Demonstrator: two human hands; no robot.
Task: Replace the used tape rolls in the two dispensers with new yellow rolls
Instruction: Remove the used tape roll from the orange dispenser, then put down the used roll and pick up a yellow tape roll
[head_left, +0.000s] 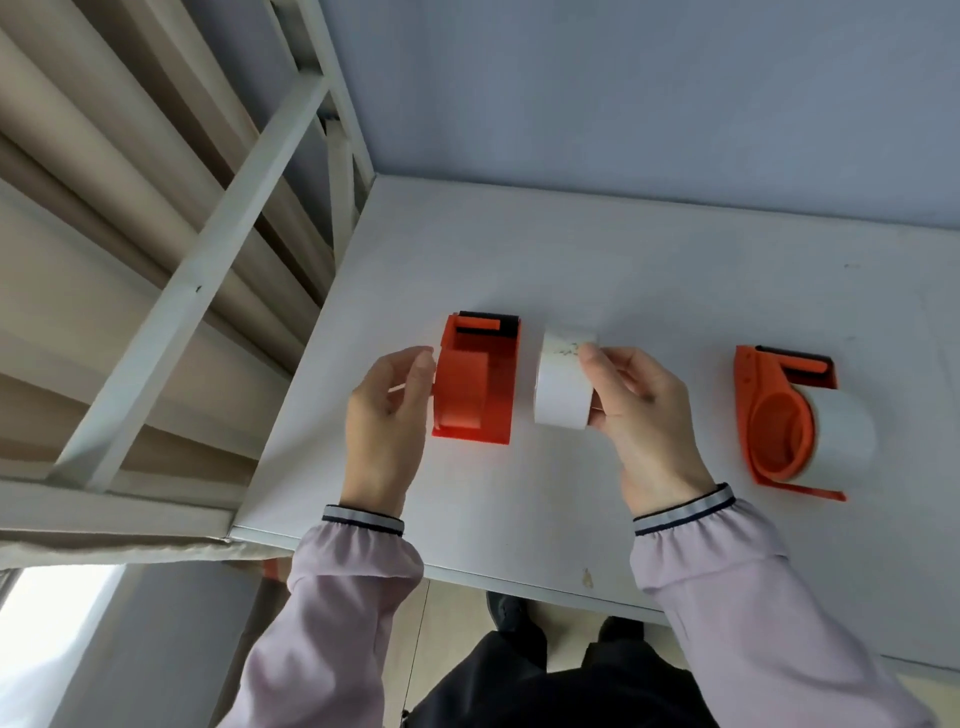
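Observation:
An orange tape dispenser (480, 382) stands on the white table (623, 270), left of centre, its hub bare with no roll on it. My left hand (387, 421) rests against its left side, fingers curled near the hub. My right hand (631, 402) grips a whitish tape roll (563, 387) just right of that dispenser, thumb on the roll's top. A second orange dispenser (779, 421) lies further right with a whitish roll (844, 434) still mounted in it. No yellow roll is in view.
The table's left edge runs beside a white metal frame (208, 270) with beige rolls behind it. A grey wall (623, 93) rises behind the table. My dark trousers and shoes show below the front edge.

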